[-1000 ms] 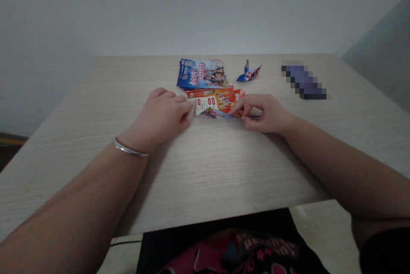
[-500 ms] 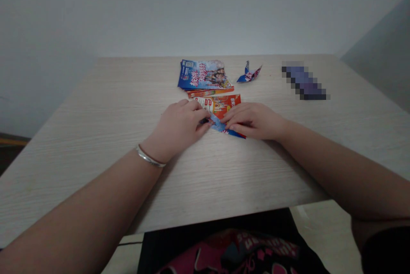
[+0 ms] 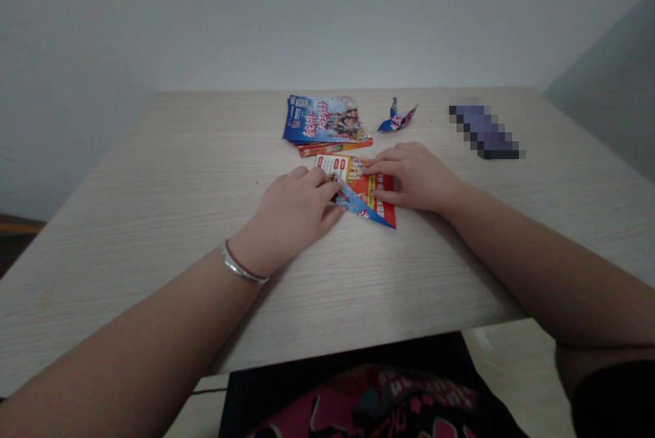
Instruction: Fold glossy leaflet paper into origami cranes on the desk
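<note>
Folded flyer [image 3: 364, 184], left hand [image 3: 294, 213] curled on its blue flap [image 3: 353, 202], thumb apart, right hand [image 3: 418, 175] touching it, fingers spread

I'm getting a dim, greyish feed, the wall [image 3: 327, 49] palest at upper centre. Soft shadows lie on the table [image 3: 368, 281] beside the left forearm [image 3: 153, 315] and right forearm [image 3: 532, 240]; the bracelet [image 3: 241, 269] glints at centre left. Print on the folded paper [image 3: 366, 185] looks soft to me. Coarse pixel blocks mask a dark object [image 3: 486, 131] at upper right.
</note>
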Demonstrator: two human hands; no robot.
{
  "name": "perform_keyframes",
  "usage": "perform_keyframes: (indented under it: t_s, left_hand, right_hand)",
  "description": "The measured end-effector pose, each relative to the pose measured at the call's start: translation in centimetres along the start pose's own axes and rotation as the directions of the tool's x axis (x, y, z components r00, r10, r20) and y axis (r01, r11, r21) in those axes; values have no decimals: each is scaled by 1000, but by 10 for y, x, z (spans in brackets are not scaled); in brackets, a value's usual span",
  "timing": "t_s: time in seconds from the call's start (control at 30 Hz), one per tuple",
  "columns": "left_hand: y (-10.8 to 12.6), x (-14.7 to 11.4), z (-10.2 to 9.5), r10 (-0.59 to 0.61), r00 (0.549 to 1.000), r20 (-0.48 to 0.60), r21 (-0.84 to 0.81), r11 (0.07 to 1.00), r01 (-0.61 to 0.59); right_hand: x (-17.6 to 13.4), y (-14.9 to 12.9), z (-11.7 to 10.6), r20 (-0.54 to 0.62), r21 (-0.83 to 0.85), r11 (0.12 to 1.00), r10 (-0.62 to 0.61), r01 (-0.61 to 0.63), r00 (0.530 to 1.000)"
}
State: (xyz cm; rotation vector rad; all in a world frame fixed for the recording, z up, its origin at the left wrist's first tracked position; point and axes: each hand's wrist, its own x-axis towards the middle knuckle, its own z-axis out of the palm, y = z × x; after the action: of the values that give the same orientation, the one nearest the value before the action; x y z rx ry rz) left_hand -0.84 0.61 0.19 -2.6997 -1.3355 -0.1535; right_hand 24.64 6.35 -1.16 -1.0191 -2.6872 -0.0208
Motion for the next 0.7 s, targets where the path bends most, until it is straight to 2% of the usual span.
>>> perform_keyframes:
  t_s: [0.13, 0.23, 0.3, 0.37, 0.5, 0.6, 0.7]
  left_hand:
    - [3, -2, -1, 7, 1000, 10, -38, 999, -7]
    - [6, -4, -1, -14, 1000, 3, -46, 999, 14]
    - [9, -5, -1, -54, 998, -12, -43, 998, 53]
    - [12, -6, 0, -97, 995, -32, -51, 994, 95]
    - [17, -7, 1, -117, 992, -49, -52, 992, 114]
    - [16, -6, 3, -51, 999, -21, -51, 997, 50]
    - [11, -7, 8, 30, 999, 28, -48, 998, -28]
  right_hand:
    - [1, 2, -7, -15, -40, 993, -116, 115, 993]
    - [1, 5, -6, -32, 24, 968, -251, 252, 968]
    - [2, 5, -4, -67, 88, 953, -286, 291, 956]
    - [2, 5, -2, -66, 149, 948, -276, 283, 959]
    - [1, 1, -5, 27, 198, 960, -208, 199, 978]
    - [-2, -3, -9, 49, 178, 967, -195, 184, 980]
    - [-3, -4, -7, -12, 158, 966, -205, 204, 979]
